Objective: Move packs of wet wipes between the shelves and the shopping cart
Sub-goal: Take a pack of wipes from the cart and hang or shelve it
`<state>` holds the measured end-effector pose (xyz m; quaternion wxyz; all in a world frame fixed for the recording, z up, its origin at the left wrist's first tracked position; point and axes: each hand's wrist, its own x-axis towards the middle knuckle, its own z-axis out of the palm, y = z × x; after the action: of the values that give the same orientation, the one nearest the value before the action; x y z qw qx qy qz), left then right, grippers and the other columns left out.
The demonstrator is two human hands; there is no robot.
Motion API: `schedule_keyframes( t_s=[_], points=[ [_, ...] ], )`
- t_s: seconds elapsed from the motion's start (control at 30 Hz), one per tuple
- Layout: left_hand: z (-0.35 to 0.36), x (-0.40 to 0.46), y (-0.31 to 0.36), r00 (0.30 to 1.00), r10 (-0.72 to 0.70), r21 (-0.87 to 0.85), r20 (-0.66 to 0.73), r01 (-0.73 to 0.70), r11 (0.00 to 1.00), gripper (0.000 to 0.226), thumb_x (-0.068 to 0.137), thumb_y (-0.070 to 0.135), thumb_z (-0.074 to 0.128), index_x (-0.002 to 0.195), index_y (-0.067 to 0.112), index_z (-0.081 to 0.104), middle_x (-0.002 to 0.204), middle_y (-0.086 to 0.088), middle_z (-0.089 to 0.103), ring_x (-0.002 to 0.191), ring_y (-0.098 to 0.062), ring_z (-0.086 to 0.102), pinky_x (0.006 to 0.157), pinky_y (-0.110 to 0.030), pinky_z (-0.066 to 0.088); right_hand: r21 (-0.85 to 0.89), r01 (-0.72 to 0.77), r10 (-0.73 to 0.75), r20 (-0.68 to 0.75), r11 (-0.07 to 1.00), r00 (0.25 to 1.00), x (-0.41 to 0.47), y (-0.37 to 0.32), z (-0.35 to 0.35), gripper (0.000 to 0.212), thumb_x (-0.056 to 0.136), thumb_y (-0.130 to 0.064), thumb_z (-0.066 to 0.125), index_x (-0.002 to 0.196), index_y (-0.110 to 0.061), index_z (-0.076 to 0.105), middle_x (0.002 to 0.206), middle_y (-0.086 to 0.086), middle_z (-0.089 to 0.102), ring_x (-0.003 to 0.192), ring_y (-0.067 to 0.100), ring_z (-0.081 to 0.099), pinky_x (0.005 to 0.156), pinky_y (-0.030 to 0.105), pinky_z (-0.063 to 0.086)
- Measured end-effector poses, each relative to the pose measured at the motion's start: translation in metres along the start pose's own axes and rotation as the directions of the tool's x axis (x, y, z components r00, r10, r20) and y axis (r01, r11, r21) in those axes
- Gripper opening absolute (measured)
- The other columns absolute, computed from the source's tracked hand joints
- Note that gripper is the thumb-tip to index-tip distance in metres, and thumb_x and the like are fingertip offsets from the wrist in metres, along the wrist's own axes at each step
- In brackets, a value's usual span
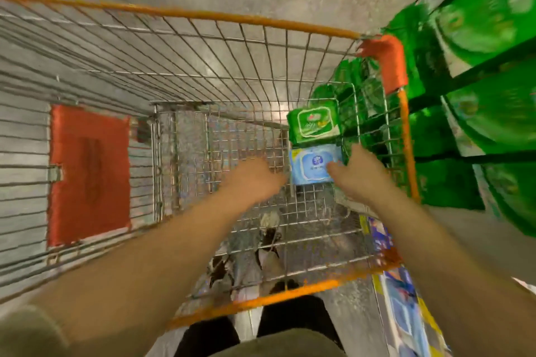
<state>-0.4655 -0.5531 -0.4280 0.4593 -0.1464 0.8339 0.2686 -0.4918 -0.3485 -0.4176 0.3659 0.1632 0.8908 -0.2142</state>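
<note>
A blue pack of wet wipes (311, 165) lies on the floor of the wire shopping cart (203, 46), near its right side. A green pack (314, 122) lies just beyond it. My right hand (358, 174) is on the blue pack's right edge, thumb over its top. My left hand (255, 180) reaches toward the pack's left edge; blur hides whether it touches. Both arms stretch down into the cart.
Shelves (478, 95) packed with green wipes packs stand right of the cart. Blue packs (403, 313) sit on a lower shelf at bottom right. An orange child-seat flap (90, 174) hangs on the cart's left wall. The floor is grey concrete.
</note>
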Motion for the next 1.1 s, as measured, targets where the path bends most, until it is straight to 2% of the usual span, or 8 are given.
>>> schedule_keyframes(
  t_s=[0.1, 0.4, 0.6, 0.73, 0.83, 0.93, 1.03, 1.1],
  points=[
    [0.026, 0.033, 0.003, 0.998, -0.033, -0.218, 0.045, 0.042, 0.975, 0.070, 0.098, 0.059, 0.052, 0.148, 0.009, 0.049, 0.137, -0.014, 0.062, 0.123, -0.030, 0.060, 0.093, -0.028, 0.045, 0.046, -0.033, 0.031, 0.035, 0.998, 0.999, 0.035, 0.006, 0.026, 0.069, 0.094, -0.034, 0.067, 0.144, 0.004, 0.038, 0.146, 0.024, 0.048, 0.131, 0.038, 0.051, 0.102, 0.040, 0.044],
    [0.073, 0.094, 0.017, 0.975, -0.100, -0.620, 0.200, 0.205, 0.758, 0.095, 0.094, 0.070, 0.052, 0.163, 0.015, 0.017, 0.164, -0.008, 0.035, 0.144, -0.031, 0.044, 0.115, -0.040, 0.037, 0.228, -0.200, 0.202, 0.015, 0.953, 0.979, 0.090, 0.023, 0.072, 0.062, 0.094, -0.028, 0.068, 0.141, 0.004, 0.043, 0.136, 0.021, 0.057, 0.119, 0.034, 0.060, 0.079, 0.028, 0.038],
    [0.090, 0.116, 0.017, 0.985, -0.050, -0.745, 0.165, 0.158, 0.649, 0.040, 0.098, 0.058, 0.058, 0.124, 0.027, 0.060, 0.126, 0.000, 0.068, 0.114, -0.023, 0.064, 0.103, -0.040, 0.051, 0.423, -0.248, 0.248, 0.057, 0.871, 0.967, 0.094, 0.022, 0.079, 0.050, 0.089, -0.022, 0.076, 0.129, -0.010, 0.047, 0.114, 0.006, 0.061, 0.098, 0.024, 0.060, 0.081, 0.032, 0.047],
    [0.091, 0.121, 0.016, 0.981, -0.063, -0.781, 0.186, 0.186, 0.597, 0.054, 0.098, 0.060, 0.056, 0.136, 0.022, 0.050, 0.127, 0.004, 0.063, 0.113, -0.021, 0.061, 0.097, -0.036, 0.047, 0.507, -0.257, 0.251, 0.081, 0.822, 0.964, 0.094, 0.021, 0.088, 0.081, 0.066, -0.046, 0.086, 0.133, -0.014, 0.053, 0.119, 0.004, 0.067, 0.102, 0.023, 0.066, 0.079, 0.032, 0.050],
    [0.089, 0.121, 0.012, 0.978, -0.051, -0.798, 0.204, 0.197, 0.570, 0.046, 0.100, 0.057, 0.055, 0.132, 0.025, 0.053, 0.123, 0.005, 0.063, 0.111, -0.019, 0.060, 0.094, -0.034, 0.044, 0.499, -0.256, 0.249, 0.082, 0.828, 0.965, 0.111, 0.036, 0.104, 0.082, 0.050, -0.062, 0.086, 0.117, -0.020, 0.064, 0.118, 0.007, 0.069, 0.104, 0.027, 0.068, 0.087, 0.045, 0.059],
    [0.088, 0.118, 0.004, 0.979, -0.028, -0.804, 0.201, 0.181, 0.566, 0.051, 0.094, 0.064, 0.058, 0.126, 0.024, 0.061, 0.128, 0.001, 0.066, 0.118, -0.021, 0.061, 0.099, -0.035, 0.044, 0.362, -0.203, 0.202, 0.042, 0.910, 0.979, 0.149, 0.078, 0.140, 0.120, 0.024, -0.100, 0.065, 0.120, -0.029, 0.063, 0.122, 0.002, 0.066, 0.117, 0.027, 0.063, 0.095, 0.049, 0.055],
    [0.097, 0.122, -0.019, 0.976, -0.121, -0.811, 0.180, 0.217, 0.543, 0.098, 0.063, 0.085, 0.063, 0.133, 0.018, 0.060, 0.128, -0.004, 0.070, 0.116, -0.024, 0.066, 0.108, -0.046, 0.048, 0.297, -0.171, 0.134, 0.143, 0.939, 0.981, 0.131, 0.065, 0.139, 0.105, 0.037, -0.094, 0.072, 0.118, -0.027, 0.064, 0.119, 0.001, 0.067, 0.110, 0.025, 0.065, 0.094, 0.046, 0.056],
    [0.084, 0.105, -0.031, 0.976, -0.136, -0.821, 0.169, 0.216, 0.528, 0.071, 0.082, 0.073, 0.065, 0.123, 0.016, 0.059, 0.117, -0.003, 0.071, 0.111, -0.022, 0.067, 0.106, -0.044, 0.051, 0.360, -0.153, 0.085, 0.198, 0.920, 0.977, 0.102, 0.036, 0.125, 0.101, 0.037, -0.083, 0.083, 0.117, -0.024, 0.066, 0.121, 0.003, 0.067, 0.105, 0.023, 0.068, 0.093, 0.046, 0.057]
  ],
)
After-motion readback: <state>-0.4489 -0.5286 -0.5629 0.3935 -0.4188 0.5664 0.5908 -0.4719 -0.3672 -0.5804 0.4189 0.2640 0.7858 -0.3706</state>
